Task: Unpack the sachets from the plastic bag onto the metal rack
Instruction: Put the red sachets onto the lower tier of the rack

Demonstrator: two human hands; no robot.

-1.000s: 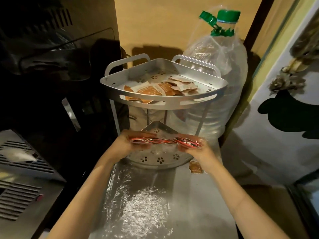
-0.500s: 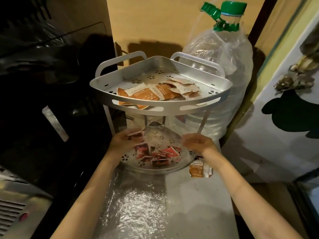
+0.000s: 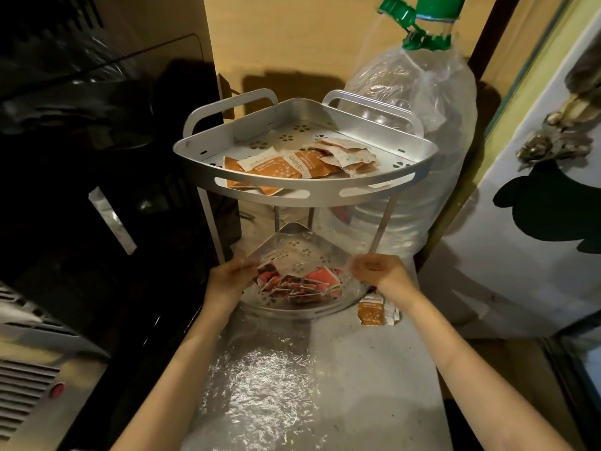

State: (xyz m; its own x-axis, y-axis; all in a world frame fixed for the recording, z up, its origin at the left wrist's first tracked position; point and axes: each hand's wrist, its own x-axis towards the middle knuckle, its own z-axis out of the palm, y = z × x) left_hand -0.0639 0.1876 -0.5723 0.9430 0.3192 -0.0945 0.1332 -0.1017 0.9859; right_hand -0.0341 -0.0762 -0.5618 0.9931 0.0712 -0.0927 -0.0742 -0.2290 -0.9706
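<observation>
On the lower shelf of the metal rack, at the 6 o'clock side of the frame centre, a heap of red sachets is now deposited; one second earlier the same sachets were held as a flat bundle between both hands, above the shelf rim. The clear plastic bag is raised over the heap and stretched between the hands, and it appears largely emptied, though a few sachets may remain behind the film. The left hand, at 9 o'clock of the heap, is seen pinching one bag edge with curled fingers. The right hand, at 3 o'clock of the heap, is seen pinching the opposite edge. On the upper shelf, at 12 o'clock, orange and white sachets are already laid. One orange sachet lies off the rack on the counter, at 4 o'clock of the lower shelf. The emptying step is judged nearly complete; bag removal and recovery of the stray sachet are judged outstanding.
</observation>
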